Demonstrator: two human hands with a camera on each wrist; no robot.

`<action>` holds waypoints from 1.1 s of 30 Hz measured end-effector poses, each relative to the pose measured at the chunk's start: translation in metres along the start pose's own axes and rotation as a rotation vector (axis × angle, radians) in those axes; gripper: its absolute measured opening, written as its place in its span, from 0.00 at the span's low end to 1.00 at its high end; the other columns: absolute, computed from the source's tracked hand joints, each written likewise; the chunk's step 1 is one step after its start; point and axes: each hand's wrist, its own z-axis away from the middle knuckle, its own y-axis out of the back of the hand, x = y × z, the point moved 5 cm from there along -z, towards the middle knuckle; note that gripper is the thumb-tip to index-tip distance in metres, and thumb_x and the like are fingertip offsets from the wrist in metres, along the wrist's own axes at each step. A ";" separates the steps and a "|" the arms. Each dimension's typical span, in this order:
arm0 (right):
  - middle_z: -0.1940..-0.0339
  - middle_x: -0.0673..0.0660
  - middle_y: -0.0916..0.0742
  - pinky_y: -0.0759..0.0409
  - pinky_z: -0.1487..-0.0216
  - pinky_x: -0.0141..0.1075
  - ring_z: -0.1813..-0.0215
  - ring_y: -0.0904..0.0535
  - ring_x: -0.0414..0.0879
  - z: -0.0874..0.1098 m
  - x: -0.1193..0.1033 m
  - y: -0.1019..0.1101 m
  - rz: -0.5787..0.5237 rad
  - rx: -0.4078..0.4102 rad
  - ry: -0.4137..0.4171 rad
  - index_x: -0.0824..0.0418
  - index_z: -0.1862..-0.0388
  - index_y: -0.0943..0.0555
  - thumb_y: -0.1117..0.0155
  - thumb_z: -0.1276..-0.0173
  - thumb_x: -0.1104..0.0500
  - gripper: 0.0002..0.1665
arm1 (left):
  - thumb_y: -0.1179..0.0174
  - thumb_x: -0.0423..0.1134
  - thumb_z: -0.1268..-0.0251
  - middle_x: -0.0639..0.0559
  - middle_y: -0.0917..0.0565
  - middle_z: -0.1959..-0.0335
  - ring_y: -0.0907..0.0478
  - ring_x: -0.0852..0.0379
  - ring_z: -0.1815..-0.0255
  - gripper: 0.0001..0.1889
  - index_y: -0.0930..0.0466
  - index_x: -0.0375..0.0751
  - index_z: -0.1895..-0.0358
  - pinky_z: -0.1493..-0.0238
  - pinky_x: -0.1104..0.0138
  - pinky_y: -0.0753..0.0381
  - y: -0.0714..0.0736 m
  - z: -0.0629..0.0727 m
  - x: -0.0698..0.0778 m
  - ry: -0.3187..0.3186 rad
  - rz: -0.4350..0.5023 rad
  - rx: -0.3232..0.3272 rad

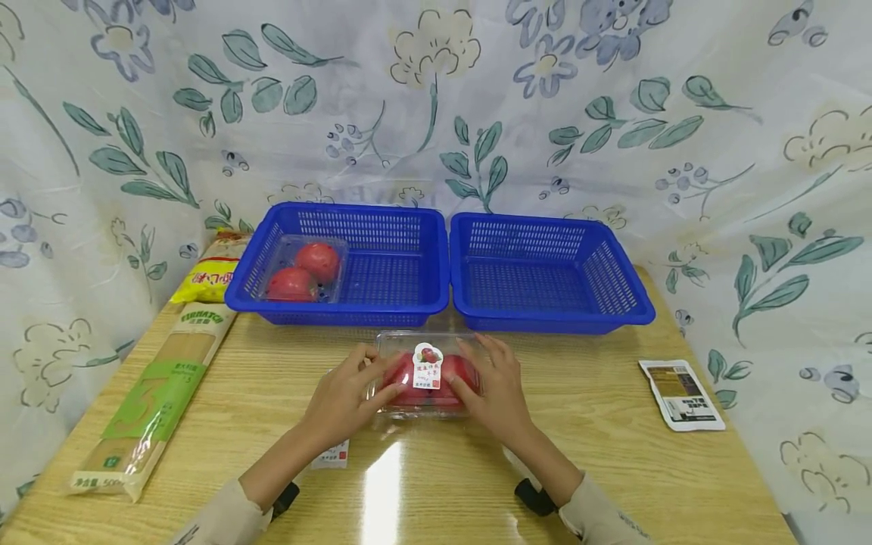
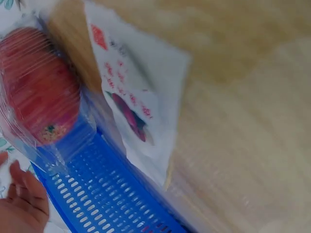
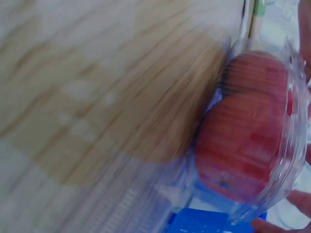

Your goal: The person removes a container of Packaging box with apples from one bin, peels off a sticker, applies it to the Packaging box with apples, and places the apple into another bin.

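Note:
A clear plastic clamshell box with round red fruits inside sits at the middle of the table, in front of the baskets. My left hand holds its left end and my right hand its right end, thumbs over the lid. A white label with a fruit picture is on the top. Through the plastic, red fruits show in the left wrist view and the right wrist view. Beside my left forearm lies another white label, partly hidden by it.
Two blue baskets stand side by side at the back; the left basket holds another box of red fruits. Noodles and a yellow bag lie at the left, a white pouch at the right. A floral curtain hangs behind.

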 end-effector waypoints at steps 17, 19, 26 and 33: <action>0.23 0.71 0.38 0.38 0.33 0.69 0.24 0.41 0.69 -0.001 0.034 -0.006 -0.204 -0.307 -0.266 0.58 0.19 0.46 0.33 0.34 0.44 0.51 | 0.41 0.69 0.39 0.43 0.30 0.36 0.24 0.66 0.73 0.45 0.38 0.48 0.24 0.75 0.69 0.29 -0.005 0.025 -0.010 0.407 -0.003 -0.271; 0.22 0.68 0.39 0.40 0.32 0.68 0.23 0.43 0.68 -0.001 0.037 -0.007 -0.233 -0.334 -0.287 0.56 0.19 0.47 0.34 0.33 0.44 0.51 | 0.43 0.71 0.39 0.42 0.31 0.34 0.26 0.68 0.77 0.46 0.40 0.49 0.23 0.76 0.69 0.29 -0.007 0.027 -0.011 0.424 0.008 -0.306; 0.19 0.62 0.43 0.42 0.29 0.65 0.20 0.48 0.63 0.000 0.040 -0.008 -0.319 -0.394 -0.312 0.55 0.18 0.52 0.34 0.32 0.45 0.53 | 0.43 0.73 0.41 0.44 0.31 0.34 0.27 0.67 0.77 0.48 0.42 0.52 0.22 0.72 0.65 0.25 -0.007 0.030 -0.014 0.420 -0.004 -0.331; 0.28 0.67 0.31 0.31 0.33 0.58 0.29 0.33 0.63 0.002 0.042 -0.004 -0.373 -0.361 -0.380 0.64 0.26 0.41 0.29 0.36 0.47 0.48 | 0.42 0.74 0.43 0.44 0.32 0.34 0.30 0.67 0.80 0.51 0.47 0.53 0.21 0.76 0.67 0.30 -0.009 0.031 -0.015 0.448 0.027 -0.353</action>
